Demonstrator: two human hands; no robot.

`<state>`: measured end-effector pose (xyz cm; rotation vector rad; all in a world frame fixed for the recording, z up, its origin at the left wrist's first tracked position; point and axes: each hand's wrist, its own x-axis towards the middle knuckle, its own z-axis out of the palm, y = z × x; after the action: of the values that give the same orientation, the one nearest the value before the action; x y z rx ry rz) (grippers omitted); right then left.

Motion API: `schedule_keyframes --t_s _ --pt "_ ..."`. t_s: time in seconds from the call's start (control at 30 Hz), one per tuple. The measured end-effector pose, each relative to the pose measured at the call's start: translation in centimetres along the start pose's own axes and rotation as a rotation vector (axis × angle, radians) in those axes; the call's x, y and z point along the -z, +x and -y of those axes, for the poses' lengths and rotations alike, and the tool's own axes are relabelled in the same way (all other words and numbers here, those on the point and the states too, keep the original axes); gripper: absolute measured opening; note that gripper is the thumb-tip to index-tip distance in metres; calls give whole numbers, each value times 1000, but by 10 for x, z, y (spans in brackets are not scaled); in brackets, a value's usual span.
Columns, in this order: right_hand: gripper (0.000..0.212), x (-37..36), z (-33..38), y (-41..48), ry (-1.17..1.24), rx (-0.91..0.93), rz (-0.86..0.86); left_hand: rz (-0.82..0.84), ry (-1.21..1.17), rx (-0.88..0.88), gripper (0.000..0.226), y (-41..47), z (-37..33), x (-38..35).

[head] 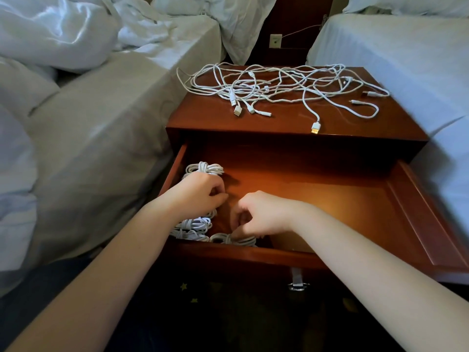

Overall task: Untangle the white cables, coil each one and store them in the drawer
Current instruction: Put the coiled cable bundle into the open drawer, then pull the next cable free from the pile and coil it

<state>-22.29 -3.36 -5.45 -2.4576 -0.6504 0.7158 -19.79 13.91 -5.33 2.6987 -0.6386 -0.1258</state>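
head cam | looks forward-down | close over open drawer (429,219) | nightstand top (396,123) beyond

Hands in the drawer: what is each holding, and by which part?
The right hand pinches the top of a coiled white cable inside the wooden drawer. The left hand curls over other coils; its hold is hidden.
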Motion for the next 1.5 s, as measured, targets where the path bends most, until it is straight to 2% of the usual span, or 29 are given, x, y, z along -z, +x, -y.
schedule_keyframes --t_s 0.17,0.4,0.5,0.7,1.0,1.23,1.5 --pt "4 1 -2 1 44 -6 -13 -90 -29 22 13 0 -1 0" --pt "3 3 -5 -3 66 -3 -53 -166 -67 53 11 0 -4 0" --pt "9 5 -6 -4 112 7 -145 -200 -107 77 12 1 -5 -2" --pt "4 28 -9 -1 181 10 -427 -333 -232 119 7 18 -9 12" --pt "7 115 -32 16 215 -48 -732 -406 -355 106 6 112 -33 49" --pt "8 164 -76 48 200 -57 -880 -501 -490 282 10 181 -15 56" --pt "8 186 -98 114 182 -41 -1011 -636 -553 291 10 222 14 51"
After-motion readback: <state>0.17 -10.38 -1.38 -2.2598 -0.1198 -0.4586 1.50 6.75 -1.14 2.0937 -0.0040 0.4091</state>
